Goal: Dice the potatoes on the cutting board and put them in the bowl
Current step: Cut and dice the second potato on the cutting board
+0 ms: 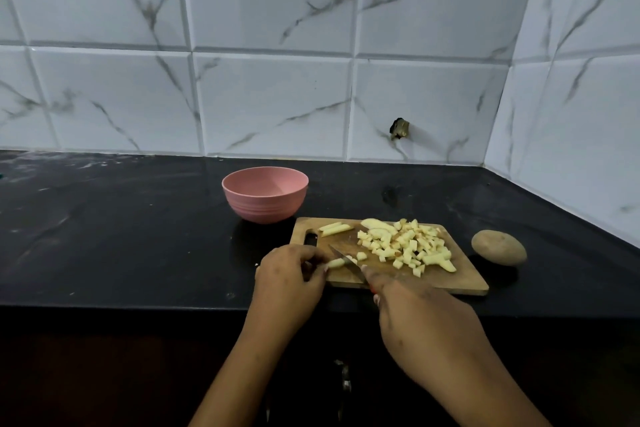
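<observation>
left hand (291, 274): grip pinches potato strip (335, 263), lower centre of frame, at cutting board's (464, 279) left end | right hand (415, 315): grip curled round knife (343, 257), blade on that strip | diced potato (405, 246) piled mid-board | pink bowl (265, 194) above-left of the board on the bench (138, 236) | whole potato (498, 247) just right of the board

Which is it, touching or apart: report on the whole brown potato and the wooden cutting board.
Apart. The head view shows a strip of black countertop between the whole brown potato and the wooden cutting board.
</observation>
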A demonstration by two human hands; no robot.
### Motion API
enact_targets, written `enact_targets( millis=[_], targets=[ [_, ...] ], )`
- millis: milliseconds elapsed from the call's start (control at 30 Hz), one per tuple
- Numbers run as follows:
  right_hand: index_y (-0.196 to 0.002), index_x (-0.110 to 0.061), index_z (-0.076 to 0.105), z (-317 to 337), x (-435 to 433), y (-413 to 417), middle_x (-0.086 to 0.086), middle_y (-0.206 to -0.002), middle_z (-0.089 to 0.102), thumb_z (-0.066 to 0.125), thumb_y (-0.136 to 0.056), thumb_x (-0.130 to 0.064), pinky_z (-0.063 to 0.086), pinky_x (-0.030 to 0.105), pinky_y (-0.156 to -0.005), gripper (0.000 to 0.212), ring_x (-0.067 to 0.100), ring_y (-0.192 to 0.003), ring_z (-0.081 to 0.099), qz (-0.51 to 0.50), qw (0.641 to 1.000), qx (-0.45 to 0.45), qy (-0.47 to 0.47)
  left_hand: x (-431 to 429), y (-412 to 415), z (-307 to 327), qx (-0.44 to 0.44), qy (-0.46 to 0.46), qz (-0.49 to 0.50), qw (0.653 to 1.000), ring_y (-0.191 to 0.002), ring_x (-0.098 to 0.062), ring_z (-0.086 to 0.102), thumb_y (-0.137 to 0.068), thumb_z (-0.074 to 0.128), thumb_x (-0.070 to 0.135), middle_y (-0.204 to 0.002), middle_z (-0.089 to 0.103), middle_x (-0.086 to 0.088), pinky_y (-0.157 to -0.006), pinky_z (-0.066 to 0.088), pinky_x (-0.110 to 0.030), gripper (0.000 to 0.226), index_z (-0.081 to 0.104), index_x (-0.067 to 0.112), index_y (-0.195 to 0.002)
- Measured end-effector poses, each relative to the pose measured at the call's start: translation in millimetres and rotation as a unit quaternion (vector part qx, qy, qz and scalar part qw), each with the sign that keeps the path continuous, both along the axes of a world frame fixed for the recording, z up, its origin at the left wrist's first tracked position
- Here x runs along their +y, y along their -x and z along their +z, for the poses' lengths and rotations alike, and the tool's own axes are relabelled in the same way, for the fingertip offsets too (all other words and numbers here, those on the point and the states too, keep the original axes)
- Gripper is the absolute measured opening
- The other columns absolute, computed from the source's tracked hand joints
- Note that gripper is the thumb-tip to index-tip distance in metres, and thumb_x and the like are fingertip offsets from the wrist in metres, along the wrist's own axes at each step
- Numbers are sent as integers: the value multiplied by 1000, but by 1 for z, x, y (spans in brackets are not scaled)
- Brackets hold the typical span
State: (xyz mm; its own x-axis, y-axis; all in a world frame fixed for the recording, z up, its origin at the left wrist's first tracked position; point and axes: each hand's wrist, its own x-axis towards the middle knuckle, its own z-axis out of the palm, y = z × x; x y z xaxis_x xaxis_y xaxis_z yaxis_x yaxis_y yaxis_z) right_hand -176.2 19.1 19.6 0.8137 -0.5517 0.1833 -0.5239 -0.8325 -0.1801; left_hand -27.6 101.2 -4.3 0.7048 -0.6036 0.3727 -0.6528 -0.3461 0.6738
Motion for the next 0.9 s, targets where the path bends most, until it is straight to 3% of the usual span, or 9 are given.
enact_targets(
  millis=[100,167,333,433,533,633,767,900],
  targets=[
    [-150,-44,10,5,2,7,-10,-102,55,34,-103,-27,41,23,-62,56,8,-84,52,0,999,-41,11,0,1,1,20,-3,4,1000,-82,1,55,-87,67,23,-89,58,18,-84,51,-24,16,72,29,-101],
    [-150,-44,7,6,7,8,-10,-107,56,34,-103,-26,44,24,-68,57,8,-88,54,8,1000,-28,1,0,1,3,42,-1,6,999,-82,0,57,-86,69,23,-91,62,17,-85,52,-28,14,72,31,-96],
    [-152,-36,9,3,14,-5,-3,-112,59,41,-100,-19,37,26,-56,63,15,-83,54,18,999,39,0,-1,3,1,61,38,16,997,-73,0,61,-81,74,21,-76,65,17,-84,54,-36,16,69,36,-80],
    [-151,-39,10,7,11,-2,-6,-114,57,41,-101,-23,38,25,-60,61,12,-96,55,19,1000,9,18,-1,3,2,69,58,27,996,-69,-1,61,-77,78,17,-74,64,12,-79,56,-33,21,63,31,-82],
    [-151,-41,4,6,15,-2,-4,-115,57,41,-101,-23,42,26,-66,65,13,-96,57,26,999,41,8,-1,2,2,64,66,30,995,-68,1,63,-73,81,17,-71,66,12,-79,55,-35,25,61,29,-82],
    [-152,-39,1,2,20,-7,-2,-109,61,44,-100,-20,39,26,-58,69,15,-83,57,23,997,73,-22,0,2,-2,55,66,22,996,-74,3,64,-75,79,17,-72,68,15,-82,54,-36,24,62,30,-85],
    [-152,-39,10,4,13,-7,-3,-119,58,41,-101,-22,43,30,-69,62,15,-100,57,21,999,28,-17,1,1,-3,54,57,30,996,-82,2,64,-78,76,17,-75,68,16,-87,53,-37,27,63,30,-98],
    [-150,-44,8,8,14,1,-9,-107,58,35,-102,-28,48,26,-73,57,8,-90,57,21,999,-41,-5,-3,3,0,55,57,37,996,-82,1,63,-77,75,16,-72,66,16,-90,50,-41,33,59,32,-101]
  ],
)
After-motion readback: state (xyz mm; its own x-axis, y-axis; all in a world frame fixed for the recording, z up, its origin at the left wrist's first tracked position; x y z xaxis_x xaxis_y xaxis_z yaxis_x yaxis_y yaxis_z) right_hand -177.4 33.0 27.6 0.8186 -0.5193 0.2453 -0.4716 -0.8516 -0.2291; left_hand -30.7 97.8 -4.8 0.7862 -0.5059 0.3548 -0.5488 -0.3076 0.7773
